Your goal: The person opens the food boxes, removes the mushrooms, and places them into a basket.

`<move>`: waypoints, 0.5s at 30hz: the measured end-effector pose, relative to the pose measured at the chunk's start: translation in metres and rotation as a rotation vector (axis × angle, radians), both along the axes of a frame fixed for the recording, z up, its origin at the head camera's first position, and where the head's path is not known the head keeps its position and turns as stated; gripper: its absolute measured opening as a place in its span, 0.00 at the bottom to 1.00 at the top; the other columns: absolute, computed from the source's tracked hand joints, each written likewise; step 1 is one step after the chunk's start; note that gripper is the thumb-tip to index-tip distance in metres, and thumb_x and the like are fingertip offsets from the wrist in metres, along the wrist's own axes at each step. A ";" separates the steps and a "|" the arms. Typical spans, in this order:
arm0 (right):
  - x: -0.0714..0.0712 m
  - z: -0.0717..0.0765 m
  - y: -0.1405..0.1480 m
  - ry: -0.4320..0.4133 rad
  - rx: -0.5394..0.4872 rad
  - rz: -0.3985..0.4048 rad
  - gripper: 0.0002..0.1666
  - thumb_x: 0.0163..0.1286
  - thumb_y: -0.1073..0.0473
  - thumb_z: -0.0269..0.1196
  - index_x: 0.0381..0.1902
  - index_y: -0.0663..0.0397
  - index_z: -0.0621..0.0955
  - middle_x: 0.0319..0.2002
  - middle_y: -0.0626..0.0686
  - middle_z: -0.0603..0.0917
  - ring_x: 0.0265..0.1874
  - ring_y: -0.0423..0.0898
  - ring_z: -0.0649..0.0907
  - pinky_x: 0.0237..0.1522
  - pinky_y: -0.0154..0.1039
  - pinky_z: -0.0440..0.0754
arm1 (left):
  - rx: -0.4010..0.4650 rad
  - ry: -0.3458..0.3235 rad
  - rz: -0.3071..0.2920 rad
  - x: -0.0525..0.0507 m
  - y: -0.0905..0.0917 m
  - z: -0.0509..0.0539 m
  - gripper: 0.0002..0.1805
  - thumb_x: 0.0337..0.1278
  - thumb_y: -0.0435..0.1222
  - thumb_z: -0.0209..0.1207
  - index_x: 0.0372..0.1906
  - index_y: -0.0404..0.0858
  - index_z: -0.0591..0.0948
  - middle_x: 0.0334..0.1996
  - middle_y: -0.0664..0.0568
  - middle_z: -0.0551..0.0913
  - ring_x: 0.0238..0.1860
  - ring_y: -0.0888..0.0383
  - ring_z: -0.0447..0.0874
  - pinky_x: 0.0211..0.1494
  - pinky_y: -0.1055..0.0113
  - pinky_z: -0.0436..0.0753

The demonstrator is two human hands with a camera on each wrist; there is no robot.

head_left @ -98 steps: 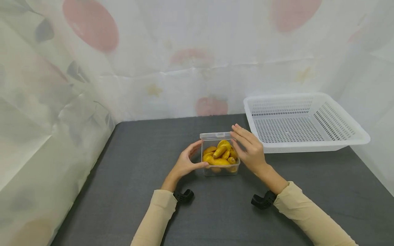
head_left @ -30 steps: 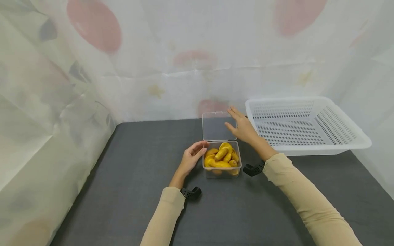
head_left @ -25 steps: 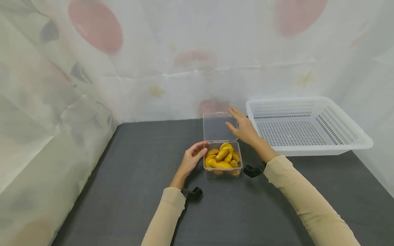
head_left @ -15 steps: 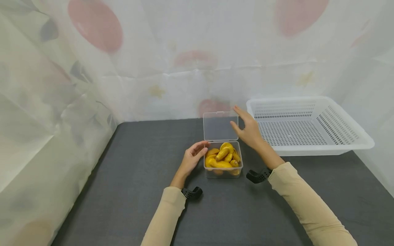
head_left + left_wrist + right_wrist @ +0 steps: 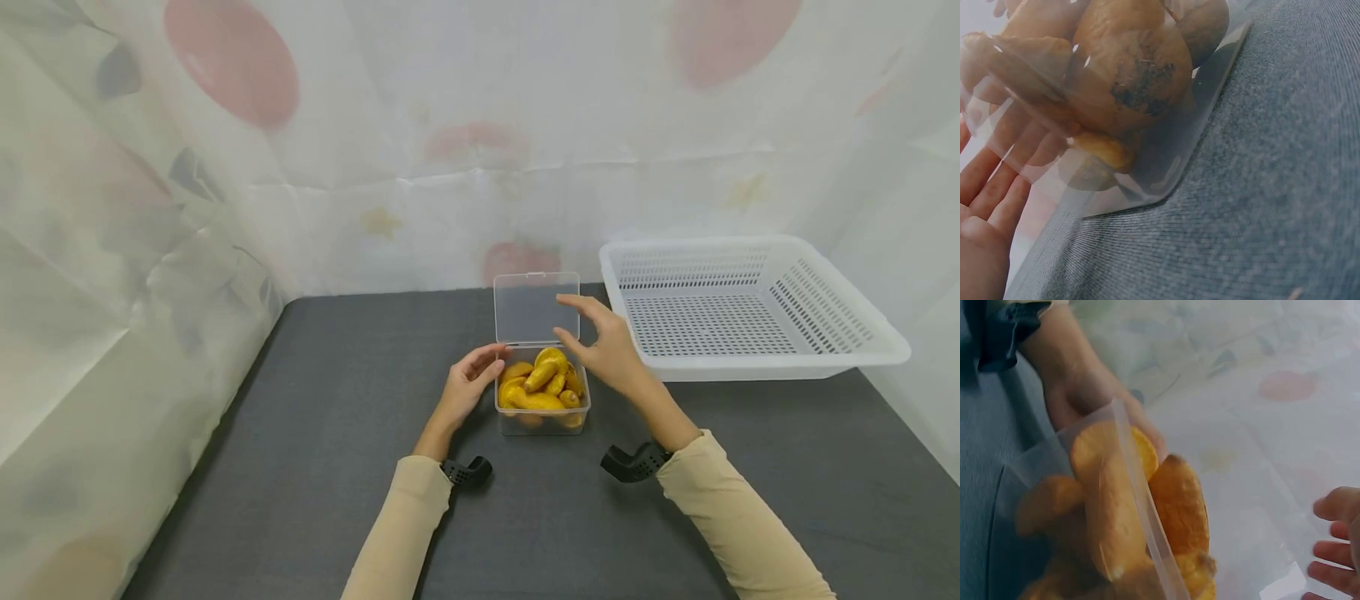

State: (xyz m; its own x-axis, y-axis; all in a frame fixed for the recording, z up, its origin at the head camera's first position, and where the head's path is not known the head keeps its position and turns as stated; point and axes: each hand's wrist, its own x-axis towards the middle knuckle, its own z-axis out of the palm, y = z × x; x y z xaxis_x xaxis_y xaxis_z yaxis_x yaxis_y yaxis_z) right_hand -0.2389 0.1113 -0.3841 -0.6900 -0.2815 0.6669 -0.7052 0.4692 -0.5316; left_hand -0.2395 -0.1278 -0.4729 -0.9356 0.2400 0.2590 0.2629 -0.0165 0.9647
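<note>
A clear plastic box [image 5: 542,424] stands on the dark table, filled with several yellow gourd-shaped pieces [image 5: 542,379]. Its hinged lid [image 5: 527,308] is raised and leans back behind it. My left hand [image 5: 467,387] rests at the box's back left corner; in the left wrist view its fingers [image 5: 999,181] lie fairly straight along the outer wall. My right hand [image 5: 609,348] hovers over the back right corner, beside the lid, thumb and fingers spread apart with nothing between them. The right wrist view shows that hand's fingertips [image 5: 1335,553] apart from the yellow pieces.
A white perforated plastic basket [image 5: 750,362] stands at the back right of the dark table [image 5: 360,417], close to my right hand. Patterned curtains [image 5: 420,192] hang behind the table and along its left side.
The lid has swung from low over the box's back edge to upright. My right hand left the lid and came down toward me. My left hand shifted back along the side, then stayed.
</note>
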 end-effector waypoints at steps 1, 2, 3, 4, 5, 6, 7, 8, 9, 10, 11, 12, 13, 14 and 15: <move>0.002 -0.001 0.000 -0.018 0.006 0.013 0.27 0.58 0.69 0.68 0.56 0.67 0.78 0.53 0.66 0.82 0.52 0.62 0.81 0.54 0.56 0.79 | 0.000 0.001 0.002 0.000 0.000 0.000 0.19 0.68 0.31 0.53 0.60 0.29 0.74 0.59 0.29 0.76 0.53 0.72 0.79 0.56 0.80 0.77; 0.004 -0.002 -0.001 -0.035 0.011 0.025 0.26 0.57 0.69 0.68 0.56 0.67 0.78 0.53 0.66 0.82 0.51 0.62 0.81 0.54 0.56 0.80 | 0.000 0.003 0.003 0.000 0.000 0.000 0.19 0.67 0.31 0.53 0.60 0.29 0.74 0.59 0.29 0.76 0.53 0.72 0.80 0.57 0.79 0.77; 0.006 -0.003 -0.001 -0.054 0.015 0.039 0.26 0.57 0.69 0.68 0.55 0.66 0.78 0.52 0.65 0.83 0.51 0.62 0.82 0.53 0.56 0.80 | -0.001 0.004 0.005 0.000 0.000 0.000 0.19 0.67 0.32 0.54 0.60 0.29 0.74 0.59 0.29 0.76 0.53 0.71 0.80 0.57 0.79 0.77; 0.008 -0.005 -0.001 -0.070 0.021 0.051 0.25 0.57 0.69 0.68 0.55 0.65 0.79 0.52 0.64 0.83 0.51 0.62 0.82 0.53 0.56 0.80 | -0.003 0.003 0.006 0.000 0.000 0.000 0.19 0.67 0.32 0.54 0.60 0.29 0.74 0.59 0.30 0.76 0.54 0.70 0.80 0.57 0.79 0.77; 0.009 -0.006 -0.001 -0.085 0.026 0.066 0.25 0.57 0.69 0.69 0.54 0.65 0.79 0.52 0.64 0.83 0.51 0.61 0.82 0.53 0.55 0.80 | -0.004 0.000 0.006 0.000 0.000 0.000 0.19 0.67 0.32 0.54 0.60 0.30 0.74 0.59 0.30 0.76 0.54 0.69 0.80 0.57 0.79 0.77; 0.011 -0.008 -0.001 -0.101 0.029 0.080 0.25 0.57 0.69 0.69 0.54 0.64 0.79 0.52 0.64 0.83 0.51 0.60 0.82 0.53 0.55 0.81 | -0.007 -0.002 0.006 0.000 -0.001 0.000 0.20 0.68 0.33 0.54 0.61 0.30 0.74 0.59 0.30 0.77 0.55 0.68 0.80 0.57 0.79 0.77; 0.012 -0.010 -0.001 -0.113 0.032 0.096 0.25 0.57 0.69 0.69 0.54 0.64 0.80 0.52 0.63 0.84 0.52 0.60 0.82 0.53 0.55 0.81 | -0.011 -0.005 0.007 0.000 -0.001 0.000 0.20 0.68 0.33 0.54 0.61 0.30 0.74 0.59 0.30 0.77 0.55 0.67 0.80 0.57 0.79 0.77; 0.013 -0.012 -0.002 -0.128 0.033 0.114 0.25 0.57 0.69 0.69 0.54 0.64 0.80 0.52 0.63 0.84 0.52 0.59 0.82 0.54 0.55 0.81 | -0.014 -0.007 0.006 0.001 -0.001 -0.001 0.20 0.68 0.34 0.54 0.61 0.31 0.74 0.59 0.31 0.77 0.56 0.65 0.80 0.58 0.79 0.77; 0.014 -0.014 -0.002 -0.140 0.033 0.132 0.24 0.57 0.69 0.69 0.53 0.63 0.80 0.51 0.63 0.84 0.52 0.59 0.82 0.53 0.55 0.81 | -0.017 -0.009 0.006 0.001 -0.001 -0.001 0.20 0.68 0.34 0.54 0.61 0.31 0.74 0.60 0.31 0.77 0.57 0.63 0.80 0.58 0.79 0.77; 0.015 -0.015 -0.002 -0.151 0.034 0.151 0.24 0.57 0.69 0.69 0.53 0.63 0.80 0.51 0.63 0.84 0.51 0.59 0.82 0.53 0.54 0.81 | -0.017 -0.013 0.007 0.001 -0.001 -0.001 0.20 0.68 0.35 0.54 0.61 0.31 0.74 0.60 0.31 0.77 0.58 0.61 0.80 0.58 0.79 0.77; 0.016 -0.017 -0.003 -0.158 0.035 0.168 0.24 0.56 0.69 0.69 0.53 0.63 0.80 0.51 0.63 0.84 0.51 0.59 0.82 0.53 0.55 0.81 | -0.018 -0.014 0.007 0.001 -0.001 -0.001 0.20 0.68 0.35 0.54 0.61 0.31 0.74 0.60 0.31 0.77 0.58 0.59 0.80 0.58 0.79 0.77; 0.016 -0.018 -0.003 -0.165 0.035 0.183 0.24 0.56 0.69 0.70 0.53 0.63 0.81 0.51 0.63 0.84 0.50 0.59 0.83 0.53 0.55 0.81 | -0.019 -0.013 0.006 0.000 -0.001 -0.001 0.20 0.68 0.35 0.54 0.61 0.31 0.74 0.60 0.31 0.77 0.59 0.57 0.80 0.58 0.78 0.77; 0.017 -0.019 -0.004 -0.173 0.034 0.200 0.24 0.56 0.69 0.70 0.52 0.63 0.81 0.50 0.63 0.84 0.49 0.59 0.83 0.52 0.55 0.81 | -0.019 -0.013 0.006 0.000 -0.001 -0.001 0.20 0.68 0.36 0.54 0.61 0.32 0.74 0.60 0.32 0.77 0.60 0.55 0.80 0.58 0.78 0.77; 0.017 -0.020 -0.004 -0.184 0.033 0.216 0.24 0.56 0.69 0.70 0.52 0.64 0.81 0.50 0.64 0.84 0.49 0.60 0.83 0.52 0.55 0.82 | -0.019 -0.013 0.005 0.000 -0.001 -0.001 0.20 0.68 0.36 0.54 0.61 0.32 0.74 0.60 0.32 0.77 0.60 0.53 0.79 0.58 0.78 0.77; 0.017 -0.021 -0.005 -0.191 0.034 0.232 0.24 0.55 0.70 0.70 0.52 0.64 0.81 0.50 0.64 0.84 0.48 0.60 0.83 0.51 0.55 0.82 | -0.015 -0.010 0.004 0.000 -0.001 -0.001 0.20 0.68 0.36 0.54 0.61 0.31 0.74 0.60 0.31 0.77 0.60 0.53 0.79 0.58 0.78 0.77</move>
